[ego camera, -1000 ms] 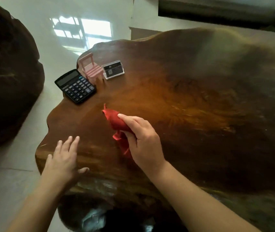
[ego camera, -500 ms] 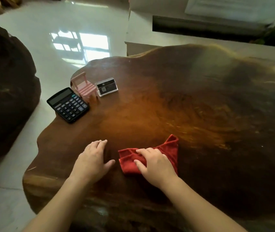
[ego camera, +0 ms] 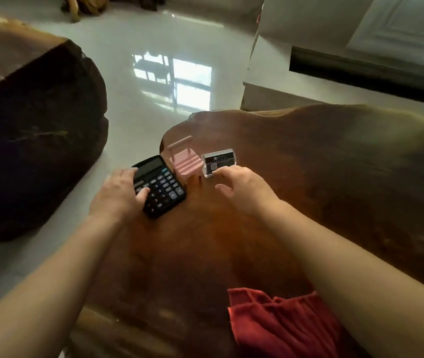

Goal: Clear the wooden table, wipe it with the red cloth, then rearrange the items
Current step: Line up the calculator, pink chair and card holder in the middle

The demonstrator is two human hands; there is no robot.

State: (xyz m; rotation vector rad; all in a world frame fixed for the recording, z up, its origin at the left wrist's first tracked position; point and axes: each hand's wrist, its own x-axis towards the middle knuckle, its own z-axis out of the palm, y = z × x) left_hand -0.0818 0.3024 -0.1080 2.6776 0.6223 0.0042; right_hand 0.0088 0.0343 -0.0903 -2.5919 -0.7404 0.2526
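The red cloth (ego camera: 280,324) lies crumpled on the wooden table (ego camera: 322,182) near its front edge, under my right forearm, with no hand on it. At the table's far left corner sit a black calculator (ego camera: 163,186), a small pink toy chair (ego camera: 185,161) and a clear card holder (ego camera: 218,161). My left hand (ego camera: 119,192) grips the calculator's left side, thumb on the keys. My right hand (ego camera: 244,189) is spread, its fingertips at the card holder's front edge; whether they touch it is unclear.
A big dark wooden block (ego camera: 32,130) stands on the glossy white floor (ego camera: 159,68) to the left of the table. A white wall base and a dark strip (ego camera: 360,73) run behind the table at the right.
Both hands left the red cloth and reached forward to the far corner. The left hand took hold of the calculator. The cloth stays near the front edge.
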